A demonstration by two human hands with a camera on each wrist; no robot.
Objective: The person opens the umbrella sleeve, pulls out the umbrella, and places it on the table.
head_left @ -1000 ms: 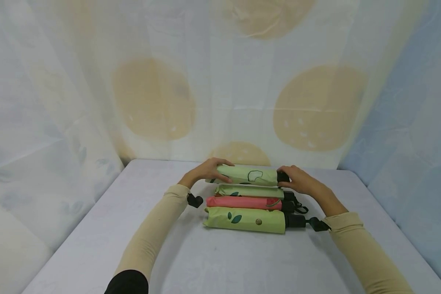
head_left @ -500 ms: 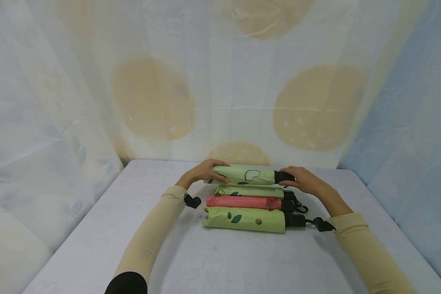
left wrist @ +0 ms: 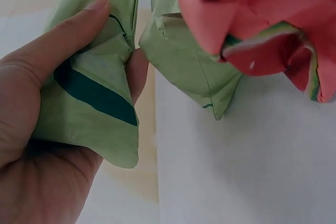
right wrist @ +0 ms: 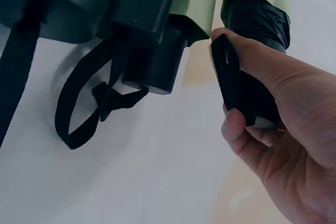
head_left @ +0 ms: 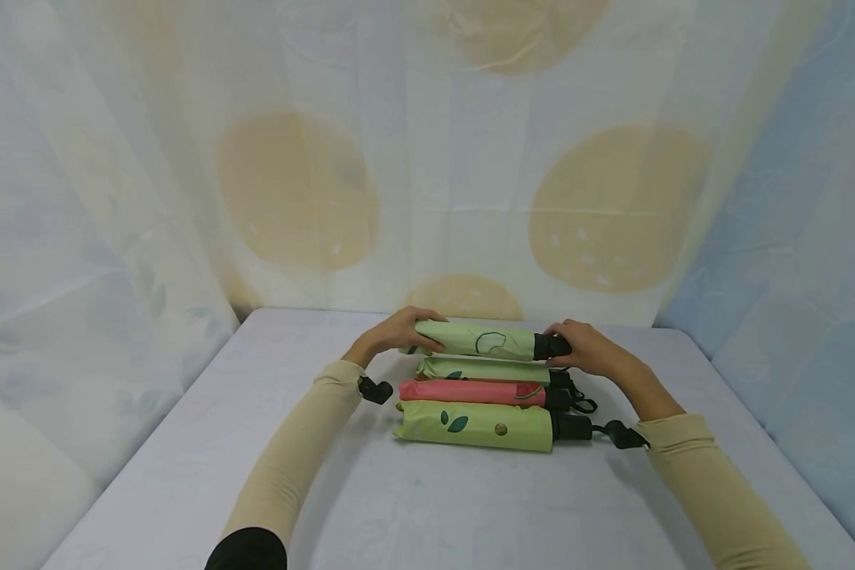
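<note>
You hold the far green folded umbrella [head_left: 480,341] at both its ends.
Your left hand [head_left: 399,331] grips its fabric tip, your right hand [head_left: 586,348] its black handle [head_left: 550,346]; it lies behind another green umbrella [head_left: 483,370], a pink umbrella [head_left: 470,392] and a leaf-printed green umbrella [head_left: 473,425] on the counter [head_left: 413,507].

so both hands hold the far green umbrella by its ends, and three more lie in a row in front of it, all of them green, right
Not quite. The head view shows the middle one of the three, the red umbrella, is not green. Left hand and right hand do hold the far green umbrella by its ends.
</note>
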